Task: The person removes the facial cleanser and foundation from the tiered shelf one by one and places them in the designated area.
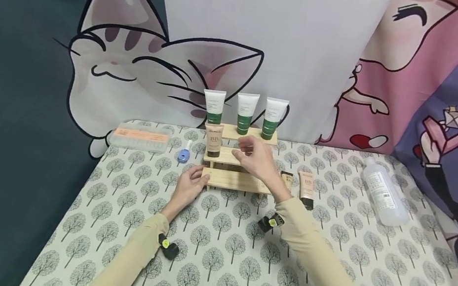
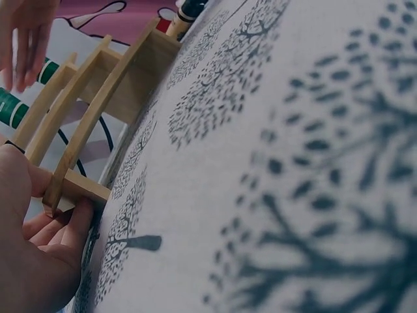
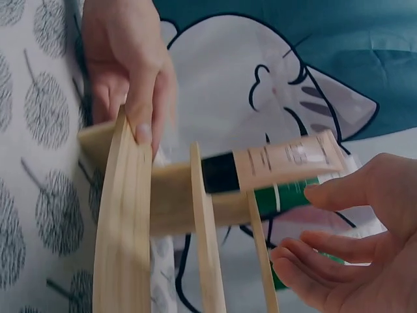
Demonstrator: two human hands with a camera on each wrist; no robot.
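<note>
A three-step wooden display stand [image 1: 237, 181] sits on the patterned cloth. My left hand [image 1: 188, 185] grips the left end of its lowest step, with the thumb on top and curled fingers below, as the left wrist view shows. A beige BB cream tube [image 3: 277, 163] stands cap down at the left of the middle step. Just right of it, my right hand [image 1: 255, 157] hovers over that step with fingers loosely bent, nothing between thumb and fingers. On the top step stand three white-and-green tubes [image 1: 245, 113], cap down; the beige tube partly covers the left one.
Right of the stand lie another beige tube [image 1: 306, 189] and a dark-capped tube [image 1: 287, 177], partly behind my right forearm. A clear bottle [image 1: 385, 193] lies farther right. Left of the stand are a small blue item [image 1: 183, 155] and a clear plastic case [image 1: 141, 137].
</note>
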